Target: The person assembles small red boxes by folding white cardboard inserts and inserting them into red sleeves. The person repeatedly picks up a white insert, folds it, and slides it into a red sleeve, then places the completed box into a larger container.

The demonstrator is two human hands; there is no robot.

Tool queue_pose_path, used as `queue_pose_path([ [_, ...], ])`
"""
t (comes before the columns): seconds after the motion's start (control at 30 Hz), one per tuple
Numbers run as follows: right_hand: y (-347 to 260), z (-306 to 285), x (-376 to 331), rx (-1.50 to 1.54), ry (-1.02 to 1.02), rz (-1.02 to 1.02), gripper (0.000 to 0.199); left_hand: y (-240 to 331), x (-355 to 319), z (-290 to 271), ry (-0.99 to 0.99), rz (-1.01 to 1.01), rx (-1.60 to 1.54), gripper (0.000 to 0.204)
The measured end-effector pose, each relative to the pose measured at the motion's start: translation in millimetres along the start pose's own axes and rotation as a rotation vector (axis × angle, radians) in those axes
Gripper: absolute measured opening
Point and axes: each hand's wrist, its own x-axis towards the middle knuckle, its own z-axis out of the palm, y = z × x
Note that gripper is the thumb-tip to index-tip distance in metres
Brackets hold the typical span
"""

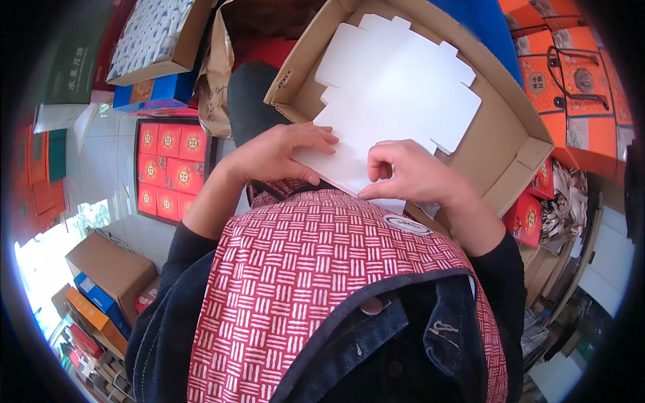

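Head-mtd L fisheye cam, close, facing dn over apron [302, 262] to white card [396, 87].

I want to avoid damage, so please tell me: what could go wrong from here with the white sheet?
The white sheet has small projecting tabs, which might bend if pushed against the brown box. The left hand and right hand are both at its near end, so the far end could swing or slip. That near end lies close to the patterned apron and might catch on it.
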Motion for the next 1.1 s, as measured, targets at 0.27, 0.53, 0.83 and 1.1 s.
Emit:
queue_pose_path([
  [0.27, 14.9, 4.1, 19.0, 0.143, -0.127, 0.105, 0.037, -5.6, 1.4, -13.3, -0.013, -0.071, -0.11, 0.042],
  [0.53, 24.3, 2.5, 20.9, 0.21, -0.167, 0.135, 0.038, -12.9, 7.7, -19.2, -0.069, -0.059, -0.161, 0.038],
  [0.83, 28.6, 0.9, 18.9, 0.218, -0.184, 0.086, 0.037, -12.4, 12.2, -22.2, -0.097, -0.082, -0.171, 0.021],
  [1.1, 31.5, -5.4, 16.1, 0.302, -0.165, 0.098, 0.026, -3.7, 15.8, -25.4, -0.09, -0.117, -0.074, 0.012],
])
